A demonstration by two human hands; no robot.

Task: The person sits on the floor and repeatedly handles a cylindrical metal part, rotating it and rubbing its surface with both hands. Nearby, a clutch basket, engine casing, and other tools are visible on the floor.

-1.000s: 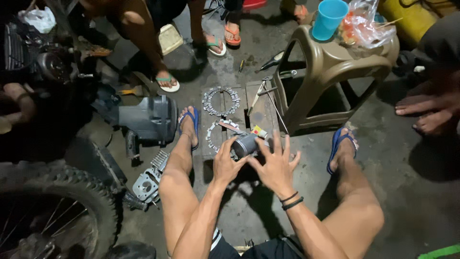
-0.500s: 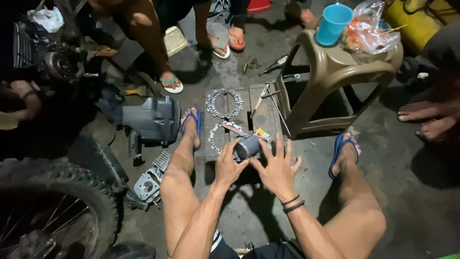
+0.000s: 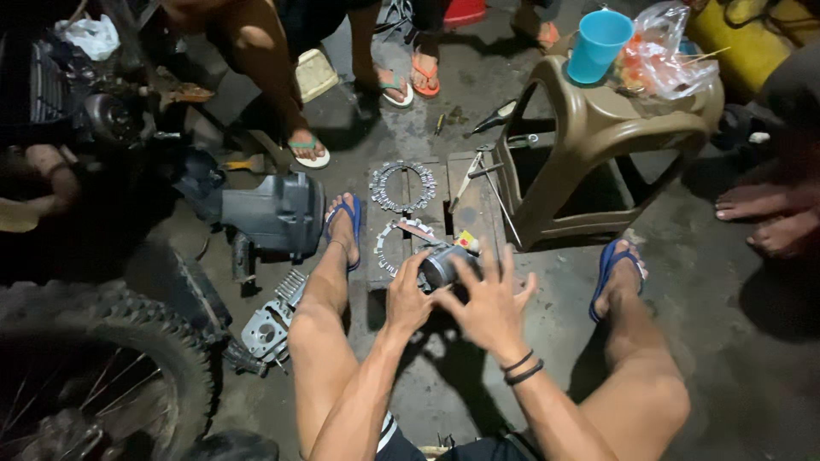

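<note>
Hands meet at the centre of the frame, where we hold a short metal cylinder [image 3: 442, 265], grey and shiny, just above the near end of a wooden board [image 3: 478, 192]. Our left hand [image 3: 408, 299] grips it from the lower left with thumb and fingers wrapped on its side, while our right hand [image 3: 489, 300] cups it from the lower right with fingers spread wide, the fingertips fanning toward the upper right; how firmly that hand presses we cannot tell. The cylinder lies tilted, its long axis running roughly from lower left to upper right, though the hands cover too much of it to say which end is open. Two dark bands [image 3: 521, 367] circle our right wrist. Just behind the cylinder on the board lie two toothed metal rings, one [image 3: 395, 248] partly hidden by our left hand and the other [image 3: 402, 186] farther up the frame. Our feet in blue sandals sit either side, the left [image 3: 343, 229] beside the board, the right [image 3: 617, 271] well apart at right of centre. A tan plastic stool [image 3: 598, 145] lies tipped at upper right, bearing a blue cup [image 3: 600, 44] and a plastic bag [image 3: 662, 55]. A grey engine casing [image 3: 273, 213] and a knobby tyre [image 3: 94, 350] fill the left side.
</note>
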